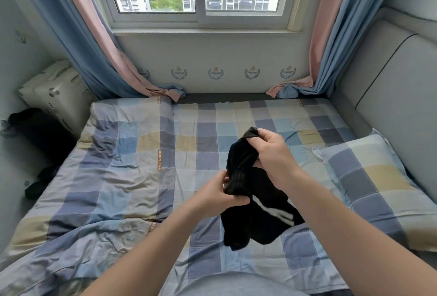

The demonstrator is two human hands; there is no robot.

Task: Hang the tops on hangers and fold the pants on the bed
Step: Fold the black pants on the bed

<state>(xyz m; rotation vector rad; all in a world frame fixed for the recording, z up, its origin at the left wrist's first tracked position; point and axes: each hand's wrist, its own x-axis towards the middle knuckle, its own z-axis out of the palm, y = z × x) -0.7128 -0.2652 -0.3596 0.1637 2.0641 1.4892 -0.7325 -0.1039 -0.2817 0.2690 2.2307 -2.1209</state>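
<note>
Hands as I log them: left hand point(220, 191) pinches ribbed cuff, right hand point(272, 153) grips top of black white-striped garment point(264, 224) over the bed point(118, 165); orange strip point(159, 159) lettering leftward illegible.

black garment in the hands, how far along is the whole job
Done: no hung top or folded pants visible. In hand: the left hand and right hand grip a bunched black garment with white stripes over the bed. Left: folding or hanging it, plus the dark clothes beside the bed's left edge.
</note>
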